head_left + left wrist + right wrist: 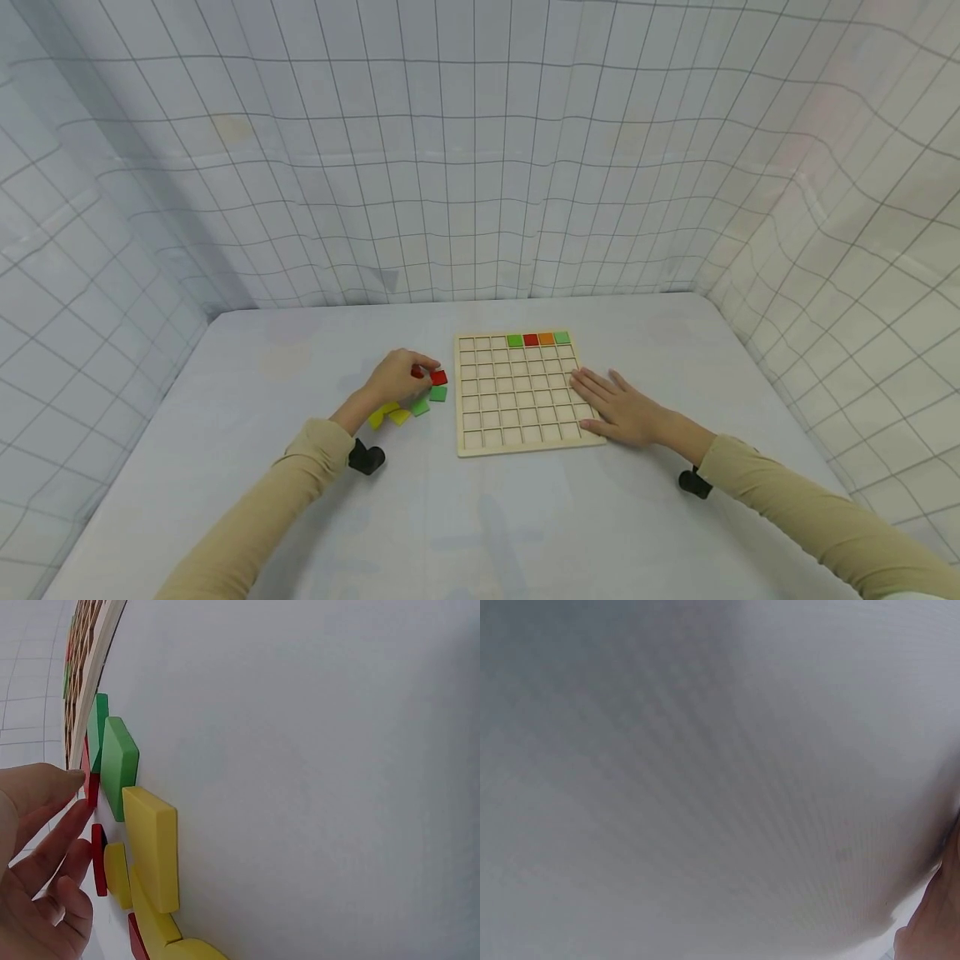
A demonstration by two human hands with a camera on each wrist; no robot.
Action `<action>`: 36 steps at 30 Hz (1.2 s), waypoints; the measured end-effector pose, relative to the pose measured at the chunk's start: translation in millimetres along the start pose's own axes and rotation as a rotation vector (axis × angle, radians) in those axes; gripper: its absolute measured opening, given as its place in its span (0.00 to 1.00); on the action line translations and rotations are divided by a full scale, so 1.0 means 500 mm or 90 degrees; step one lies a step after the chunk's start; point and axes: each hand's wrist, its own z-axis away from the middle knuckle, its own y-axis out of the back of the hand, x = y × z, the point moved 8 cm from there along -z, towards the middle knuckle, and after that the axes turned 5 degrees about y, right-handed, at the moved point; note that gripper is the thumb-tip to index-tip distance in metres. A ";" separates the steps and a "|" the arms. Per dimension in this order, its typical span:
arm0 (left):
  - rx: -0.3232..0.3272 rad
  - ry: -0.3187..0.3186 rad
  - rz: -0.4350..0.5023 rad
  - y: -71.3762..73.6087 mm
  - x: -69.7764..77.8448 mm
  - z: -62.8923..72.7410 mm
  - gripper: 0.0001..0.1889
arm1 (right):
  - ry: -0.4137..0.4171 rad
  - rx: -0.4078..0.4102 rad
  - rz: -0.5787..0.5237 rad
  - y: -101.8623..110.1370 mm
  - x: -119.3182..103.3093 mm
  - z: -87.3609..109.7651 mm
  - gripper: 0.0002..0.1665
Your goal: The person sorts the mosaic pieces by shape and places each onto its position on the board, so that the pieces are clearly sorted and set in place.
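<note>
Left hand (399,377) had thumb and fingers at a red tile (439,378), pinched or not: couldn't tell. Tile sat just left of the board (520,384); edge grip seemed best. Right hand (621,412), flat on board's right edge, probably steadied it.

I count one gridded board (517,385) mid-frame; on it, two green tiles (514,341), one red tile (531,340), one orange tile (546,338). Left of centre: two loose green tiles (438,393); loose red tiles (439,377), loose yellow tiles (148,847) partly hidden, no firm count.
</note>
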 end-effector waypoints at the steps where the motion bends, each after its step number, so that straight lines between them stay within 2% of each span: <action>1: 0.001 0.001 0.003 0.000 0.000 -0.001 0.15 | -0.001 -0.003 0.001 0.000 0.000 0.000 0.43; 11: 0.012 0.012 0.010 -0.006 0.008 -0.005 0.15 | -0.021 -0.035 0.006 -0.003 0.001 -0.001 0.44; 19: 0.014 0.013 0.011 -0.007 0.009 -0.011 0.15 | -0.020 -0.032 0.007 0.002 -0.001 -0.001 0.44; 23: 0.019 0.005 -0.002 -0.005 0.009 -0.014 0.15 | -0.021 -0.034 0.011 0.001 0.000 -0.001 0.44; 28: 0.027 0.014 -0.020 0.000 0.003 -0.014 0.16 | -0.017 -0.032 0.015 0.002 0.000 -0.001 0.44; 31: 0.022 0.028 -0.024 0.000 -0.001 -0.013 0.17 | -0.016 -0.032 0.012 0.004 -0.001 -0.001 0.44; 36: 0.011 0.026 -0.027 -0.002 -0.003 -0.015 0.17 | -0.020 -0.036 0.009 0.004 -0.001 -0.001 0.44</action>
